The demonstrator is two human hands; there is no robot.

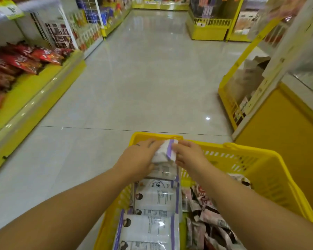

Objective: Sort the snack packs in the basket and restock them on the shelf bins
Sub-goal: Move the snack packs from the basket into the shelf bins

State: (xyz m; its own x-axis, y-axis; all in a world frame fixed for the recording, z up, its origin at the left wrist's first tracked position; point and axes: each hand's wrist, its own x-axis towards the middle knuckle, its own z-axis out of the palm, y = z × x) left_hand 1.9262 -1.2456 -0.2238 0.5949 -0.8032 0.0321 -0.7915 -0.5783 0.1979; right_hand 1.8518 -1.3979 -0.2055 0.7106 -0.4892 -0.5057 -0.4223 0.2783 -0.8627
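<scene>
A yellow plastic basket (257, 165) stands on the floor at the bottom of the head view. Along its left side lies a row of white snack packs with purple edges (155, 201). Pink, brown and white packs (206, 213) are heaped on its right side. At the basket's far end my left hand (139, 157) and my right hand (190, 156) both grip one white and purple pack (165, 150), raised on end, from either side.
A low yellow shelf (31, 98) with red snack bags (16, 60) runs along the left. Yellow bins and a shelf unit (242, 91) stand on the right, close to the basket. A tiled aisle (143, 78) runs ahead between them.
</scene>
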